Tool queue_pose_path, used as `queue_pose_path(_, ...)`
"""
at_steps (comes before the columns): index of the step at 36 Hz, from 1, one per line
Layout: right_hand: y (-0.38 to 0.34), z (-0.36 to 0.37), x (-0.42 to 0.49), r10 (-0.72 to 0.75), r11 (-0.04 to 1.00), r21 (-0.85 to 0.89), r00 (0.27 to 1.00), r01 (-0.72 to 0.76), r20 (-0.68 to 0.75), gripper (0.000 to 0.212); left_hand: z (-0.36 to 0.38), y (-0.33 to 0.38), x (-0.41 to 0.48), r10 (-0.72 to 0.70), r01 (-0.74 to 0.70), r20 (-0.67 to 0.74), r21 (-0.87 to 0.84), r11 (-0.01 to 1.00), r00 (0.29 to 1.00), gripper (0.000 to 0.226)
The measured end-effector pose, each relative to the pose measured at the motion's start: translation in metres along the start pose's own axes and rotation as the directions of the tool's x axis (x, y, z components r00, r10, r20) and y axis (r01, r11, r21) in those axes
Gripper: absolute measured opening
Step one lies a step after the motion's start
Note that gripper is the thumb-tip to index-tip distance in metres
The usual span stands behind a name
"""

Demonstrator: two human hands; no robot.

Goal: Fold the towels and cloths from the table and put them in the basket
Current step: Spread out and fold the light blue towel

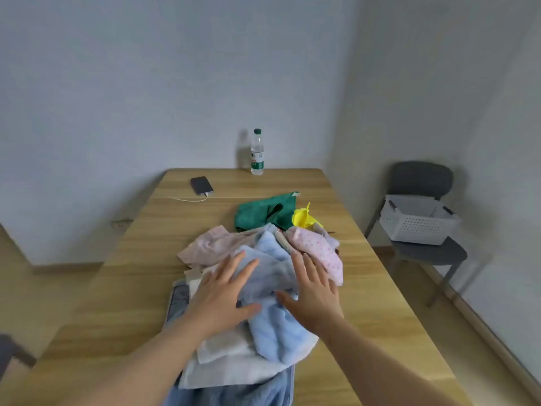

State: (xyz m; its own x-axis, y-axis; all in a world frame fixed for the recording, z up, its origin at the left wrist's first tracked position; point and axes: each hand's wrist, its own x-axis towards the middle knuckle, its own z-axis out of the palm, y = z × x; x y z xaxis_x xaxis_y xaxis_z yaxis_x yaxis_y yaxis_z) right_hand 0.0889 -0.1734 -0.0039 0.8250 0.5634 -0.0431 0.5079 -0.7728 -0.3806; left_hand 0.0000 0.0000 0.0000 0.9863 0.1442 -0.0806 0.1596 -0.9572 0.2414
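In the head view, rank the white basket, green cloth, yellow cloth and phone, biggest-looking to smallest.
1. white basket
2. green cloth
3. yellow cloth and phone: they look about alike, and the yellow cloth is partly hidden, so unranked.

The water bottle (257, 152) label's print is too small to read.

Pale, bare walls (140, 77) meet in a corner on the right. A wooden table (369, 306) has its far end at the wall. A grey chair (421, 178) stands right of it on a light wood floor (41, 291). A socket (121, 225) sits low on the wall, left of the table. The light is soft and even.
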Motion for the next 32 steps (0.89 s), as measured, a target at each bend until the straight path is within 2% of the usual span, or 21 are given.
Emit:
queue_pose_path(4, 0.013, 0.037, 0.006, 0.008, 0.994, 0.109, 0.999, -0.013, 0.046, 0.084, 0.035, -0.009, 0.008, -0.069, 0.069, 0.007, -0.091, 0.993, 0.998, 0.099)
queue_pose_path(7, 0.024, 0.069, 0.012, -0.016, 0.991, 0.134, 0.999, 0.009, 0.052, 0.081, 0.062, -0.015, 0.014, -0.103, 0.101, -0.011, -0.092, 0.991, 0.995, 0.107)
queue_pose_path(9, 0.03, 0.085, 0.016, -0.011, 0.995, 0.095, 1.0, 0.013, -0.02, 0.069, 0.078, -0.02, 0.019, -0.121, 0.116, -0.1, -0.048, 0.992, 0.988, 0.105)
queue_pose_path(13, 0.028, 0.103, 0.016, 0.008, 0.992, 0.127, 0.964, 0.027, -0.266, 0.039, 0.094, -0.019, 0.022, -0.135, 0.117, -0.332, -0.076, 0.99, 0.934, 0.072)
queue_pose_path(15, 0.024, 0.101, 0.013, 0.027, 0.974, 0.216, 0.926, 0.06, -0.377, 0.03, 0.092, -0.018, 0.02, -0.152, 0.077, -0.451, -0.18, 0.981, 0.88, 0.044)
queue_pose_path(17, 0.018, 0.093, 0.006, 0.039, 0.953, 0.284, 0.885, 0.107, -0.465, 0.027, 0.084, -0.015, 0.012, -0.158, 0.005, -0.603, -0.247, 0.969, 0.782, 0.017)
queue_pose_path(18, 0.014, 0.088, 0.0, 0.032, 0.937, 0.314, 0.855, 0.155, -0.517, 0.026, 0.08, -0.012, 0.007, -0.161, -0.023, -0.66, -0.26, 0.965, 0.734, 0.012)
queue_pose_path(22, -0.003, 0.061, -0.041, 0.015, 0.848, 0.374, 0.687, 0.376, -0.726, 0.025, 0.06, 0.014, -0.026, -0.105, -0.192, -0.806, -0.262, 0.946, 0.583, 0.011)
queue_pose_path(24, -0.008, 0.05, -0.068, -0.003, 0.82, 0.335, 0.59, 0.463, -0.808, 0.024, 0.052, 0.031, -0.046, -0.107, -0.293, -0.832, -0.308, 0.905, 0.545, 0.014)
queue_pose_path(26, -0.008, 0.041, -0.094, -0.047, 0.817, 0.271, 0.528, 0.509, -0.848, 0.023, 0.048, 0.048, -0.068, -0.133, -0.379, -0.827, -0.385, 0.841, 0.546, 0.016)
queue_pose_path(29, -0.004, 0.035, -0.139, -0.068, 0.828, 0.263, 0.555, 0.495, -0.829, 0.022, 0.054, 0.074, -0.105, -0.164, -0.427, -0.777, -0.493, 0.758, 0.607, 0.021)
queue_pose_path(32, 0.006, 0.038, -0.179, -0.061, 0.858, 0.262, 0.593, 0.443, -0.803, 0.02, 0.073, 0.089, -0.133, -0.102, -0.414, -0.724, -0.497, 0.763, 0.682, 0.016)
